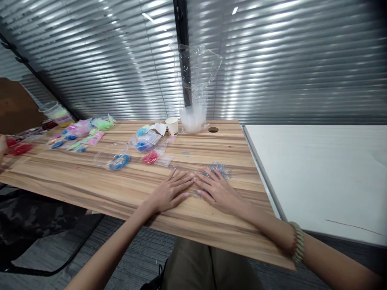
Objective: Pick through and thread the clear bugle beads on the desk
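We count two hands flat on the wooden counter [90,181]: our left hand [169,193] and right hand [217,192], fingertips nearly meeting. One more hand, somebody else's, pokes in at the far left edge [2,146]. One scatter of tiny blue-ish beads [220,168] by the right hand, too small to count singly. One paper cup [172,125]. One tall clear plastic bag [195,92] standing at the back. One bracelet [299,241] on our right wrist. One cable hole [213,129] in the counter. Two clear round lids or dishes [112,158] [144,141] with blue stuff inside. One little bag of red beads [151,157]. The pile of coloured bead bags [81,133] on the left is roughly a dozen; we can't pin it down exactly. One white table [317,173] beside us.
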### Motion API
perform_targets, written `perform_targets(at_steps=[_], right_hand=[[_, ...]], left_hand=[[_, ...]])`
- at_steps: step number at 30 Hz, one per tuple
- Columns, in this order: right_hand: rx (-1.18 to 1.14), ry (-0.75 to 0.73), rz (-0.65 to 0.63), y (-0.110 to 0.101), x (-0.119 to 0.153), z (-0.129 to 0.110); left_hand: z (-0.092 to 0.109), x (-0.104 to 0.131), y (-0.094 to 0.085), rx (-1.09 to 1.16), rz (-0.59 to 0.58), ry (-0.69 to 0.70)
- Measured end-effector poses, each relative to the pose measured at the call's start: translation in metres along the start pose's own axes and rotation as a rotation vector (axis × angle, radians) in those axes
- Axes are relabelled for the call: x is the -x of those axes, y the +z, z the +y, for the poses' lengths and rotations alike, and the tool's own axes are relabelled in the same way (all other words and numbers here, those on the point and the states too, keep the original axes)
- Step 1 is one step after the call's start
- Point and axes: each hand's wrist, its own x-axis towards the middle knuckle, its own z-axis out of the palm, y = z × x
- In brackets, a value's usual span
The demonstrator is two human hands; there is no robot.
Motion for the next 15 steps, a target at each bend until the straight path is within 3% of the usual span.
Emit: perform_targets(at_steps=[6, 15], right_hand=[[-0.004, -0.007, 0.027, 0.0004, 0.0003, 0.0004], [-0.012, -0.006, 0.037, -0.001, 0.0006, 0.0001]], left_hand=[[0.0003, 0.0011, -0.0001, -0.009, -0.004, -0.017], [-0.0007, 0.0051, 0.0003, 0.014, 0.079, -0.02]])
